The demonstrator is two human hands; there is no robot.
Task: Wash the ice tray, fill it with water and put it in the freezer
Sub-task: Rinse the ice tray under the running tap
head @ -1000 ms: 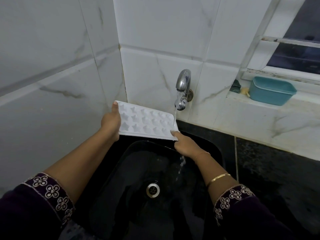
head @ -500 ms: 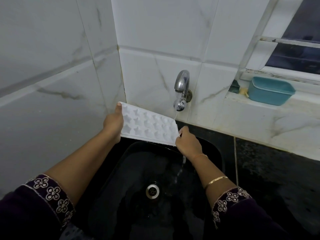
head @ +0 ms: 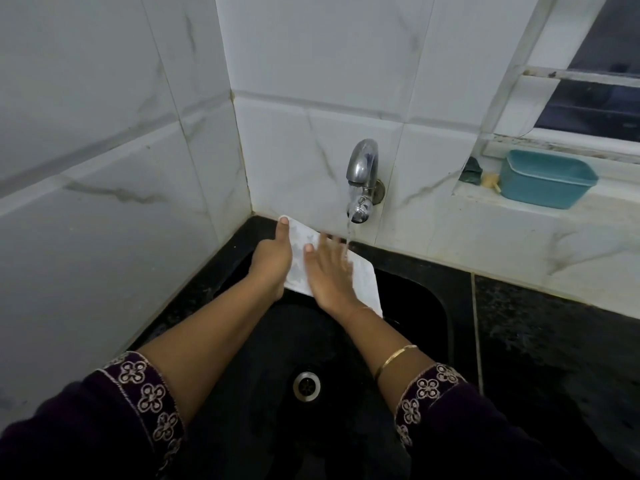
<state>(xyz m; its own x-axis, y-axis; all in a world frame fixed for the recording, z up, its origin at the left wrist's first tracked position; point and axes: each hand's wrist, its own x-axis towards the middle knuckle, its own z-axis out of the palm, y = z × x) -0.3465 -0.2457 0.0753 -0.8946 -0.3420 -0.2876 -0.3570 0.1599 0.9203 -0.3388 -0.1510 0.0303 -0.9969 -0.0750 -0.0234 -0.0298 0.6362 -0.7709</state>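
The white ice tray (head: 363, 280) is held over the back of the black sink (head: 426, 306), under the chrome tap (head: 362, 174), which runs a thin stream of water. My left hand (head: 272, 259) grips the tray's left edge, thumb up along its corner. My right hand (head: 329, 271) lies flat on top of the tray with fingers spread and blurred, the stream falling by its fingertips. Much of the tray is hidden beneath that hand.
The drain (head: 306, 386) sits in the middle of the sink basin. White tiled walls close in at the left and back. A teal plastic tub (head: 547, 178) stands on the window ledge at the right. Dark countertop (head: 554, 341) runs to the right of the sink.
The tray has come down lower and more level over the sink. My right hand let go of its right edge and now lies flat across its top, under the running water.
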